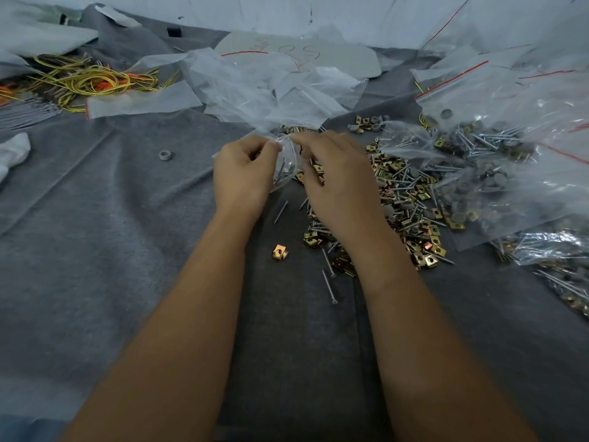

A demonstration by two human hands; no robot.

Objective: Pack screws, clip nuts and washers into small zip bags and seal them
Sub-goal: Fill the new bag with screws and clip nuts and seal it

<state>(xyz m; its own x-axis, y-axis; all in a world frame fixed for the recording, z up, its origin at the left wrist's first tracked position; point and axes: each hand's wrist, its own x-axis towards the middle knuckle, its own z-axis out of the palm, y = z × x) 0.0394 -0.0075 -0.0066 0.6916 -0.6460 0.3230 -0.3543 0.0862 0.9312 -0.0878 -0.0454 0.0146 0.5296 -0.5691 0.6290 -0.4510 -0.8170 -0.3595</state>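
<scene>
A small clear zip bag (286, 167) with screws inside hangs between my two hands at the centre. My left hand (243, 172) pinches its top edge from the left. From the right, my right hand (334, 183) pinches the same top edge, thumbs nearly meeting. Under and right of my right hand lies a heap of screws, brass clip nuts and grey washers (411, 205). One clip nut (280, 252) and loose screws (329, 286) lie apart on the grey cloth.
Empty zip bags (255, 81) pile up behind the hands. Large bags of hardware (497, 161) fill the right side. Yellow and orange wires (86, 79) lie at the far left. A lone grey washer (166, 155) sits on the grey cloth (95, 250).
</scene>
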